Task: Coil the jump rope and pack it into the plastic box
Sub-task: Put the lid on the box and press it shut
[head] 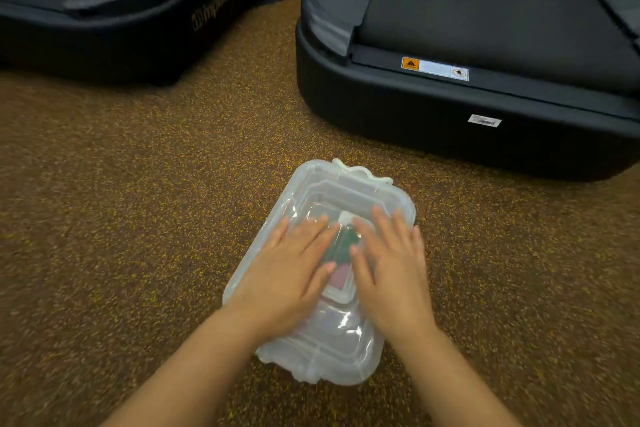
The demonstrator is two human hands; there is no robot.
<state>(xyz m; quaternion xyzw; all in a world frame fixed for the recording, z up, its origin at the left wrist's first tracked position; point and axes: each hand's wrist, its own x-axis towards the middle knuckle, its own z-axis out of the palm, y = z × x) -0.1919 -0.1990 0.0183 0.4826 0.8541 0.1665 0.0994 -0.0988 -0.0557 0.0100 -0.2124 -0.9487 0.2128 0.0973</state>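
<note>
On the left I see the rear of a black treadmill (pixel 114 10) on the speckled brown floor (pixel 121 201), with "Impulse" in dull gold lettering on its side; the white marks on its deck are too blurred to read.

My left hand (pixel 287 274) lies flat on the lid of the clear plastic box (pixel 332 357), fingers straight and spread, pressing down and holding nothing. The box sits on the floor in the middle of my view, lid on, with a latch tab at the far end. Through the cloudy lid I make out dark green and pinkish shapes, which I take to be the jump rope (pixel 343 250) coiled inside, though I cannot tell its form for certain.

My right hand (pixel 391 274) lies the same way just beside the left, fingers straight and flat on the lid, gripping nothing.

I judge the box to be light, thin-walled and springy, and smooth enough to slip, so I would press near the rim to seat the lid, then lift it by the 2 long sides. The rope should be limp and light.

On the right, a second black treadmill (pixel 467 107) carries an orange warning sticker (pixel 434 69) and a small white label, both too small to read.
</note>
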